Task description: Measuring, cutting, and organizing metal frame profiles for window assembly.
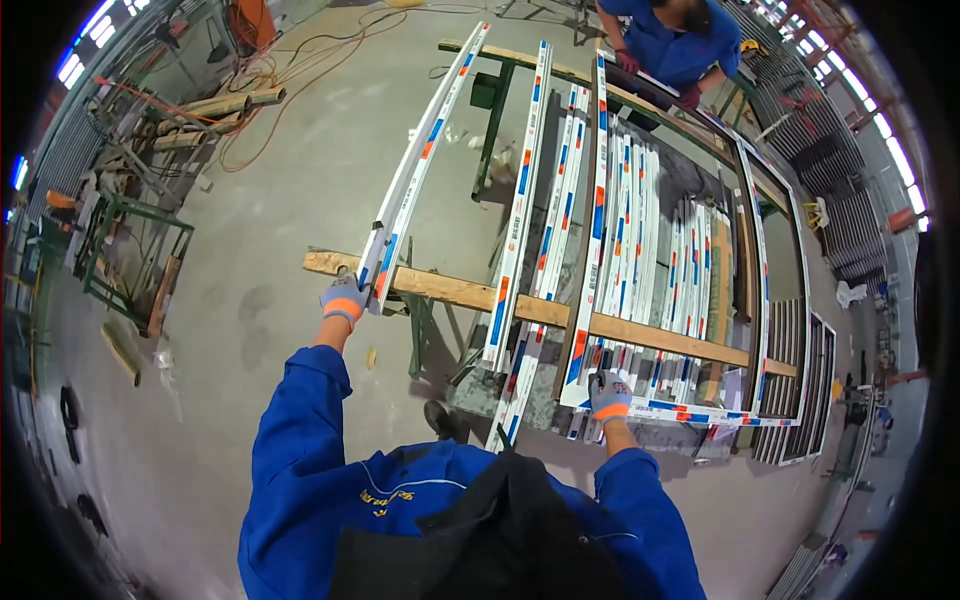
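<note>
My left hand [344, 298], in a grey glove with an orange cuff, closes around the near end of a long white profile [425, 150] at the left. That profile lies across a wooden beam [450, 290]. My right hand [609, 396], gloved alike, grips the near left corner of a large rectangular frame [690, 412]; its fingers are partly hidden. The frame rests on the beam and carries blue and orange film. Between my hands, another long profile [520, 205] lies over the beam, with more profiles [563, 200] beside it.
A co-worker in blue [690, 45] with dark red gloves holds the frame's far side. Below the beams lies a stack of wrapped profiles [630, 230]. Green metal stands [490, 130] support the beams. Cables [265, 100] cross the floor at far left, near a green rack [140, 250].
</note>
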